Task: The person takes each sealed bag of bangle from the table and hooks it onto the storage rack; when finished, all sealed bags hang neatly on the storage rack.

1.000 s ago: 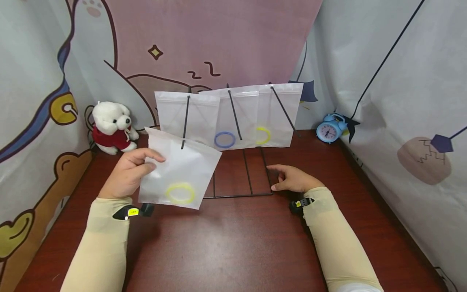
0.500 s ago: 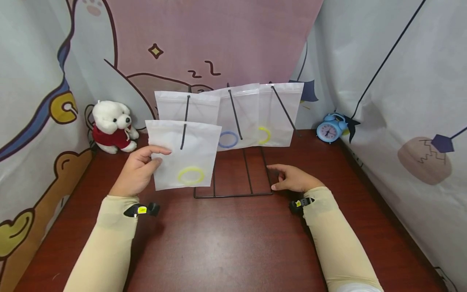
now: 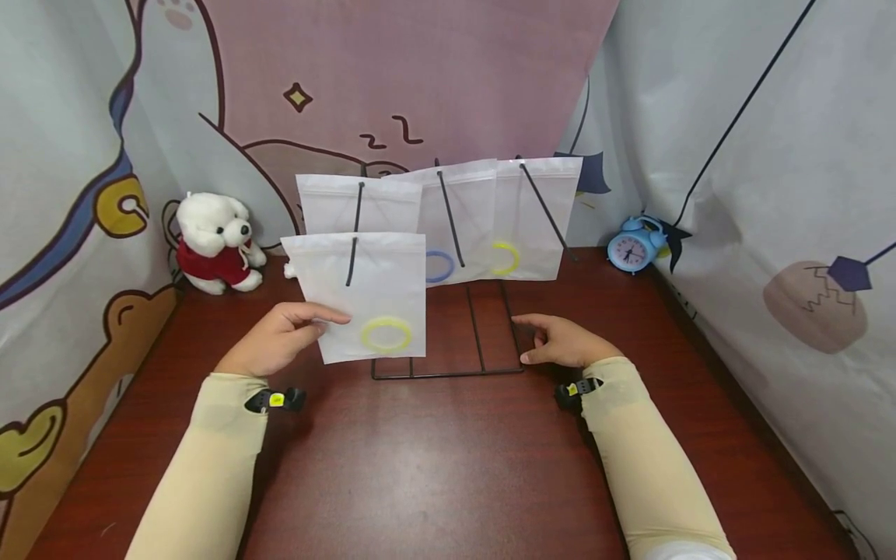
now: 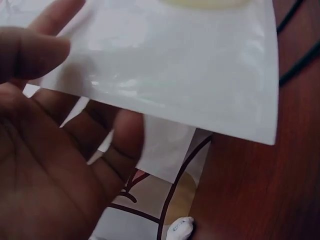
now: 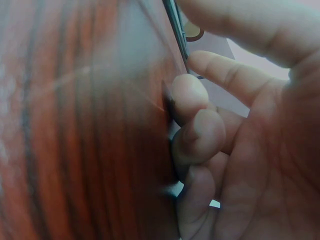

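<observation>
In the head view, a white zip bag (image 3: pixel 374 288) with a yellow ring (image 3: pixel 386 334) showing through hangs from the left front prong (image 3: pixel 351 264) of a black wire rack (image 3: pixel 448 376). My left hand (image 3: pixel 280 334) lays its straight index finger on the bag's front, thumb by the lower left edge. The left wrist view shows the other fingers (image 4: pixel 127 137) partly hidden behind the bag's lower edge (image 4: pixel 210 110). My right hand (image 3: pixel 560 342) touches the right side of the rack's base with index fingertip and thumb; its other fingers (image 5: pixel 195 135) are bent close to the table.
Behind hang three more white bags (image 3: pixel 458 222), one with a blue ring (image 3: pixel 439 266), another with a yellow ring (image 3: pixel 505 258). A white plush dog (image 3: pixel 217 241) sits left on the brown table (image 3: pixel 434 467), a blue alarm clock (image 3: pixel 632 249) right. Printed curtains enclose the table.
The front bag has come up from a tilted position and hangs level on the front prong. My left hand has slid lower and rightward across its face. The right hand has stayed put.
</observation>
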The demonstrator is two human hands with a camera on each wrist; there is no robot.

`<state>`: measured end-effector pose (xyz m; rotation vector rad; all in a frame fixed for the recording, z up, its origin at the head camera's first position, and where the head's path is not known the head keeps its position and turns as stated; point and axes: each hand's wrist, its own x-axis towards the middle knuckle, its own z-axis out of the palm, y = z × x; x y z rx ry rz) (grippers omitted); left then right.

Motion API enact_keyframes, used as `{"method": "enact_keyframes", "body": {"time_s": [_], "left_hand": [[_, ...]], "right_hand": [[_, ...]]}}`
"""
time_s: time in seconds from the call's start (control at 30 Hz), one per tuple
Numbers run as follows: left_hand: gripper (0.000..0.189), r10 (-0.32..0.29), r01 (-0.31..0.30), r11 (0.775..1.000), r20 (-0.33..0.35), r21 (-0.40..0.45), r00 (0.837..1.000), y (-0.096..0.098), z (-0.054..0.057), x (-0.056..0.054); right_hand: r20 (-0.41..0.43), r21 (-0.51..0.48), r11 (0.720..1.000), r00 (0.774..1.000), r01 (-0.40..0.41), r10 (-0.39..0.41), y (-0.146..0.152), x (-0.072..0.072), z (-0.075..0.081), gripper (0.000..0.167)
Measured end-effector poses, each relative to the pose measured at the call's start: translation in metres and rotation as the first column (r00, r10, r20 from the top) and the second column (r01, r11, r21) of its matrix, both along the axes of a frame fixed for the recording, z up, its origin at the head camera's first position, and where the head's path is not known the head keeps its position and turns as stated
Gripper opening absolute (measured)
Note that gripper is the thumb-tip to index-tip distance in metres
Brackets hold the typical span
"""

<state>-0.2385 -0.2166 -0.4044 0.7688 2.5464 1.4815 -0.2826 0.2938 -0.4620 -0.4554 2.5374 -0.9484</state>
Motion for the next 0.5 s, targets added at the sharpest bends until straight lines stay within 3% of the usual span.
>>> {"method": "enact_keyframes", "body": {"time_s": [0.23, 0.5], "left_hand": [[0.038, -0.058, 0.064, 0.989, 0.042, -0.131, 0.997, 0.0002, -0.0024, -0.0012], [0.039, -0.012, 0.018, 0.988, 0.043, -0.156, 0.999, 0.0015, -0.0027, -0.0011]], "right_hand": [[0.005, -0.001, 1.0, 1.0, 0.002, -0.002, 0.0001, 0.0001, -0.0001, 0.081], [0.005, 0.001, 1.0, 1.0, 0.007, -0.007, -0.0008, 0.001, 0.0013, 0.081]]}}
